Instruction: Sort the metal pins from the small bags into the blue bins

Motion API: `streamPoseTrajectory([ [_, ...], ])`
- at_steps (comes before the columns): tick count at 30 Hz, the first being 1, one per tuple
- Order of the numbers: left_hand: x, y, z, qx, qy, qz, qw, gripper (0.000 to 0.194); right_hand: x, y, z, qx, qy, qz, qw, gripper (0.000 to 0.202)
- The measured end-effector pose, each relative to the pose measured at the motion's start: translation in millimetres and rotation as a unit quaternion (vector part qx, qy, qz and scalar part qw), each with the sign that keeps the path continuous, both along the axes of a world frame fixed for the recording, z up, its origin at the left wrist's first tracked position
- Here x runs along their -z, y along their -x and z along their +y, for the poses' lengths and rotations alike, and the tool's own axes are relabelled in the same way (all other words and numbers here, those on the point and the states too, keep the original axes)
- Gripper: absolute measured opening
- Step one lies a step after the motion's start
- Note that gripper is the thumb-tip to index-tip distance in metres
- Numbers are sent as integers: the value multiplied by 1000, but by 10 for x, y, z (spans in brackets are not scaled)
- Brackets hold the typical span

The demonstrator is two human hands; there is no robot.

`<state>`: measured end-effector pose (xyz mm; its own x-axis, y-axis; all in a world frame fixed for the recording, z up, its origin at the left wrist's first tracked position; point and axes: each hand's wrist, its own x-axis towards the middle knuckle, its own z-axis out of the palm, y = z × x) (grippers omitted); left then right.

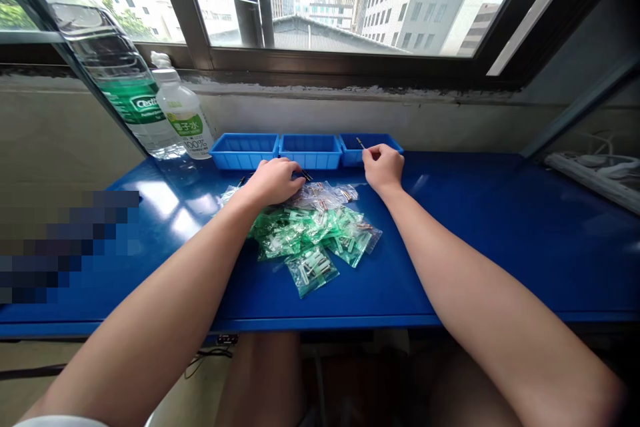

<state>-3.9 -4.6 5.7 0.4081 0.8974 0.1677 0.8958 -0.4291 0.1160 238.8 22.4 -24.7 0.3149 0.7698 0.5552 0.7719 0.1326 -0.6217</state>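
Note:
My right hand is closed in a pinch on a thin dark stick with a gold-coloured part, held over the front of the right blue bin. My left hand is curled at the back of a pile of small plastic bags. Thin black sticks poke out between its thumb and forefinger; most of its fingers are hidden. Green-tinted bags with pale cylindrical pieces lie in front. Clear bags with reddish-brown pieces lie under and beside the left hand.
Left and middle blue bins stand beside the right one along the wall. A large water bottle and a smaller bottle stand at the back left of the blue table. A white power strip lies far right.

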Motion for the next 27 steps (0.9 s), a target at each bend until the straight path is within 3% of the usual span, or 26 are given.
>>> streamPoseTrajectory([
  [4, 19, 7, 18, 10, 17, 11, 1000, 43, 23, -83, 42, 37, 16, 28, 999, 19],
  [17, 42, 6, 33, 54, 48, 35, 997, 46, 31, -75, 52, 18, -12, 46, 999, 27],
  [20, 49, 20, 47, 69, 61, 18, 996, 47, 7, 1, 13, -29, -22, 30, 999, 26],
  [27, 35, -2, 9, 83, 67, -8, 994, 45, 10, 229, -84, -209, -19, -41, 977, 18],
])
